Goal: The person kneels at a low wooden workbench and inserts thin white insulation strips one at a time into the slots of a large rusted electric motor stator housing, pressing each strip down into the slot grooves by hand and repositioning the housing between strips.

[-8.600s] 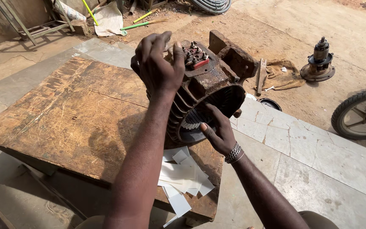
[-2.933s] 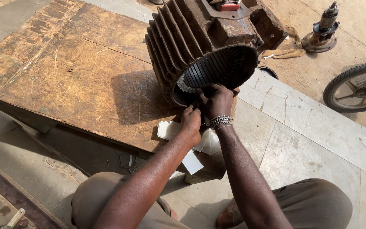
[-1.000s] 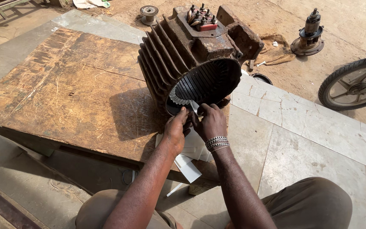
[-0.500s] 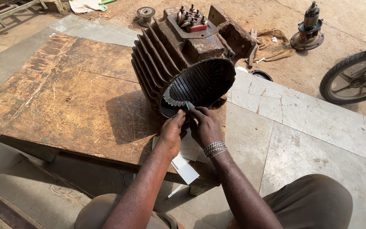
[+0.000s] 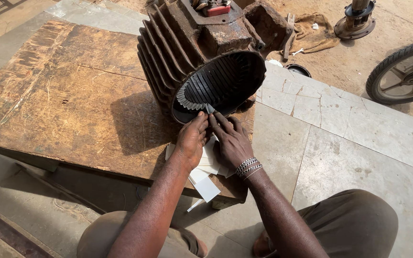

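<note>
A rusty finned motor housing (image 5: 192, 48) lies on its side on a worn wooden board (image 5: 68, 95), its open end facing me. Dark slots line its bore, and white paper liners (image 5: 187, 101) stick out along the lower left rim. My left hand (image 5: 191, 138) and my right hand (image 5: 229, 141) meet at the bottom of the opening, fingertips pinching a small white paper strip (image 5: 210, 109) at a slot. A metal bracelet circles my right wrist. Loose white paper strips (image 5: 205, 184) lie on the board under my hands.
The board's front edge overhangs pale floor tiles (image 5: 340, 153). A wheel with a tyre (image 5: 405, 71) stands at the right. A round metal part (image 5: 357, 21), a rag with tools (image 5: 311, 36) and a dark ring (image 5: 298, 70) lie on the dirt behind the housing.
The view has closed in on the housing. Both hands have stayed at the bottom rim of the opening, working the paper strip into the slots; more white liners show along the rim than seconds ago.
</note>
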`<state>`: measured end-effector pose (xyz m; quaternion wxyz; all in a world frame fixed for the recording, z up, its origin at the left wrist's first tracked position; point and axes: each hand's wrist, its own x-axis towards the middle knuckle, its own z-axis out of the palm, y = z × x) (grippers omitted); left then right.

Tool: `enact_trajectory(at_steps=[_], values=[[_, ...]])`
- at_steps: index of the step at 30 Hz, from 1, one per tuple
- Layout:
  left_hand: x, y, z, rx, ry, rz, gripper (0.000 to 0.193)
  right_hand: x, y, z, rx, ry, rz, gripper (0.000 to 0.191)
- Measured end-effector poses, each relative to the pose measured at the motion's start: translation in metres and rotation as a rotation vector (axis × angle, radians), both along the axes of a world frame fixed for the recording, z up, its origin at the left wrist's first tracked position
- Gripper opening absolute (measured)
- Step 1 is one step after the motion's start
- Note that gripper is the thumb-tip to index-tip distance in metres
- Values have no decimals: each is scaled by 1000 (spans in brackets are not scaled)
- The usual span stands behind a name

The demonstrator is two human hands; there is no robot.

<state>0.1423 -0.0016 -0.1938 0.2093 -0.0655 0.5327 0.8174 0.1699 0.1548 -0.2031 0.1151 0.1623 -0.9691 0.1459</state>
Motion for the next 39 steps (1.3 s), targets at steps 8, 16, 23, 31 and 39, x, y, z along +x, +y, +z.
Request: enact_trajectory(at_steps=[8, 16, 23, 31, 39], values=[[1, 0, 5, 71, 11, -1, 83, -12, -1, -6, -14, -51, -8, 78], [2, 3, 10, 90, -14, 9, 86, -14, -4, 2, -32, -81, -14, 82], [2, 2, 7, 48, 25, -8, 88, -17, -6, 3, 11, -125, -54, 84], [1, -3, 8, 25, 69, 18, 88, -19, 10, 11, -133, -180, 27, 88], [15, -45, 57, -294, 349, -28, 65, 1, 17, 33, -95, -170, 171, 36]])
